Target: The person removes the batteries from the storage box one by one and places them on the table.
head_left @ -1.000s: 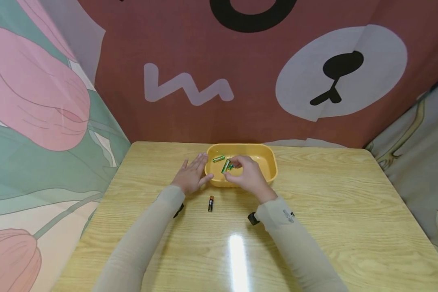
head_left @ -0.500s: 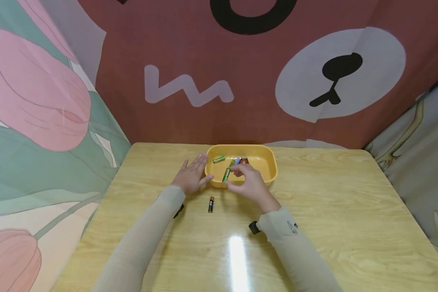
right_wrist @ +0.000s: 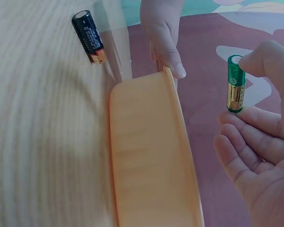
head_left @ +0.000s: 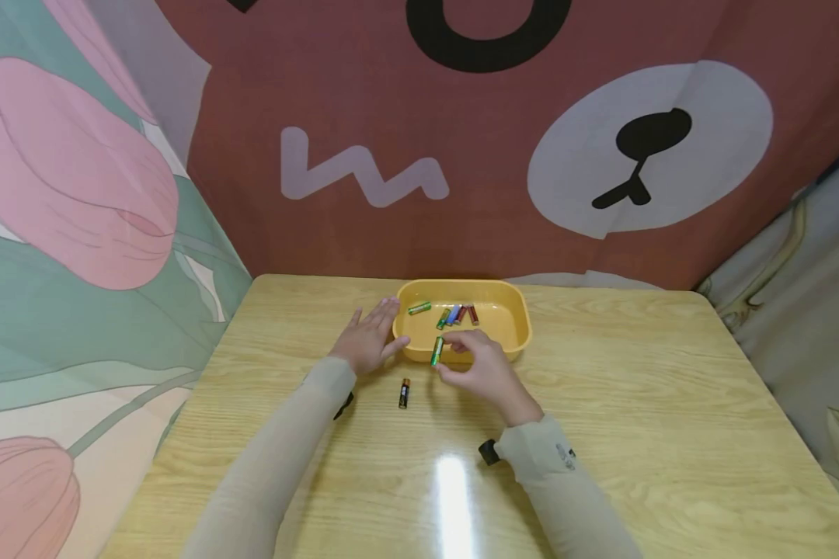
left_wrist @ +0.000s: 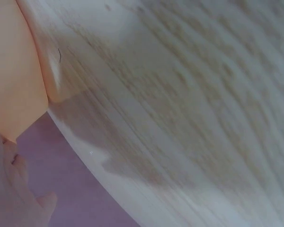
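Note:
My right hand (head_left: pixel 488 373) pinches a green battery (head_left: pixel 437 351) by its ends between thumb and fingertip. In the right wrist view that green battery (right_wrist: pixel 235 84) shows a gold band, held above the rim. A yellow plastic tub (head_left: pixel 510 351) stands near the table's back edge. My left hand (head_left: pixel 367 338) rests at the tub's left end, fingers stretched out and thumb at the rim. Inside the tub lie a green battery (head_left: pixel 419 308) on the left and a row of green, blue (head_left: pixel 453 314) and dark red batteries (head_left: pixel 473 314).
A black battery (head_left: pixel 404 394) with a copper-coloured end lies on the wooden table (head_left: pixel 636 388) in front of the tub. Behind the table hangs a brown printed cloth (head_left: pixel 363 241). Printed fabric also hangs at both sides.
My right hand has lifted the green battery from among the others and drawn it toward me, over the tub's front rim. The row of batteries has come into sight. My left hand stays put.

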`<state>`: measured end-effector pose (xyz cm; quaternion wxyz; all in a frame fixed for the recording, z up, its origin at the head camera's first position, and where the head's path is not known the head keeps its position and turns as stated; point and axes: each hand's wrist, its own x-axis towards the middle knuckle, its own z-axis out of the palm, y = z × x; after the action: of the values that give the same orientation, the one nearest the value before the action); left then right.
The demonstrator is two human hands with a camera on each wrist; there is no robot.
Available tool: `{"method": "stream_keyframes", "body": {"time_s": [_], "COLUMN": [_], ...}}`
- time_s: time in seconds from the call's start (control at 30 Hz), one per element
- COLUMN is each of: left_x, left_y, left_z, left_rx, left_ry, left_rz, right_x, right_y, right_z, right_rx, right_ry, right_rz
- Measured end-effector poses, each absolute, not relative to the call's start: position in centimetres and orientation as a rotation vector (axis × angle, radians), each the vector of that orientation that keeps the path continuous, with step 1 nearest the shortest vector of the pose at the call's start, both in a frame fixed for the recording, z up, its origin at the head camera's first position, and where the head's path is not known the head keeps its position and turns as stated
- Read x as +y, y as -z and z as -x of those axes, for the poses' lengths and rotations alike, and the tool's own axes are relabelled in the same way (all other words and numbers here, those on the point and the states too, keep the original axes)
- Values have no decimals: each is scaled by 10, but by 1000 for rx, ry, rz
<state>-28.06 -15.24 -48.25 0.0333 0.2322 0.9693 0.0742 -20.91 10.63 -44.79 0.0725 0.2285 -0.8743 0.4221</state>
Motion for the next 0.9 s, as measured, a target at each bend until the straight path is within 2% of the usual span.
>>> {"method": "stream_keyframes", "body": {"time_s": [0.63, 0.9], "left_x": [-153, -155], "left_y": [482, 481], "left_z": [281, 283], "left_rx": [2961, 2963], "left_ry": [-248, -248], "left_rz": [-698, -714], "right_x": [94, 87], "right_y": [473, 485], "right_z": [195, 193], "right_rx": [-2669, -2726], "right_ry": [-1377, -1426], "right_rz": [-747, -687]}}
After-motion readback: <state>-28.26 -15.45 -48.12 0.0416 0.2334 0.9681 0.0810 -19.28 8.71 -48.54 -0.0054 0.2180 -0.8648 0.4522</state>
